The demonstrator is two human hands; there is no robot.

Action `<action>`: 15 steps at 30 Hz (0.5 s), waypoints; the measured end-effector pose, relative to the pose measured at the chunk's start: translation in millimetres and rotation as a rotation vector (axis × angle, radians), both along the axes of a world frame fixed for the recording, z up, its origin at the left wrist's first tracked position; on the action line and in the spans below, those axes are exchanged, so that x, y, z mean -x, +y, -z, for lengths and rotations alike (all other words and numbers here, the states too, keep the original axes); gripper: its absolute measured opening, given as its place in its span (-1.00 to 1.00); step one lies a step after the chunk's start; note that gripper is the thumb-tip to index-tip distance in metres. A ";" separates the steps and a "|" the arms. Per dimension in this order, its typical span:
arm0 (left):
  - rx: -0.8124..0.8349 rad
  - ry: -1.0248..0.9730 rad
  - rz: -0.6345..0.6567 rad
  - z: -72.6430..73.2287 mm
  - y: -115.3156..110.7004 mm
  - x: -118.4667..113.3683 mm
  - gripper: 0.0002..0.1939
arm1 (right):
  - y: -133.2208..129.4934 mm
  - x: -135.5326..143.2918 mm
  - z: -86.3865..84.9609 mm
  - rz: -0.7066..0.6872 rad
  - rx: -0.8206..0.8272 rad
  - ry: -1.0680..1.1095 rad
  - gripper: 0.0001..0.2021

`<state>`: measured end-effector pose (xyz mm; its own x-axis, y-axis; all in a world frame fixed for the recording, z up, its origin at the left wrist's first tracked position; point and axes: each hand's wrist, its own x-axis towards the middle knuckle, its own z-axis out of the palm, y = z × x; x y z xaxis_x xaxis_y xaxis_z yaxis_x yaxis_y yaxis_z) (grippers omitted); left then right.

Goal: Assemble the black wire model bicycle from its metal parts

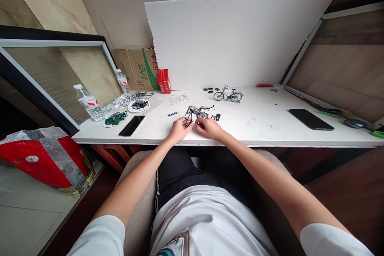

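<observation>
Near the front edge of the white table, my left hand (179, 130) is closed on a small black model bicycle frame (189, 117), its thin tubes showing above the fingers. Close beside it on the right, my right hand (210, 129) pinches at the frame's lower side; what lies between its fingertips is too small to make out. Just beyond my hands lie black model wheels (203, 115) and other small black parts (216, 117). Farther back stands a green model bicycle (228, 95), upright and assembled.
At left are a phone (131, 125), plates of green parts (116, 118) and black parts (140, 105), and water bottles (90, 104). A red box (164, 81) stands behind. Another phone (311, 119) lies at right. A white board (240, 40) leans at the back.
</observation>
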<state>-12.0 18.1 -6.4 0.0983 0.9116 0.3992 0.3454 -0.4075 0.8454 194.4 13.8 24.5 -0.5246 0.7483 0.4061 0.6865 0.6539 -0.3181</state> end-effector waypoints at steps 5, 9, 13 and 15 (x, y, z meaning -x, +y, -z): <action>0.001 0.001 0.001 -0.2 0.1 -0.1 -0.77 | -0.3 0.2 -0.7 0.001 0.003 -0.017 -0.81; -0.001 0.007 -0.008 1.4 1.4 0.4 -0.76 | -0.5 0.1 -1.0 -0.002 0.005 -0.016 -0.81; -0.001 0.012 -0.008 2.8 2.4 0.8 -0.76 | 0.0 0.0 -0.1 0.000 0.004 -0.016 -0.81; 0.001 0.012 -0.005 2.9 2.3 0.9 -0.76 | 0.4 -0.1 0.4 0.000 0.005 -0.016 -0.80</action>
<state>-12.9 20.4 -9.3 0.0988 0.9122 0.3976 0.3571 -0.4054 0.8415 194.6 14.1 24.1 -0.5312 0.7499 0.3943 0.6912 0.6527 -0.3101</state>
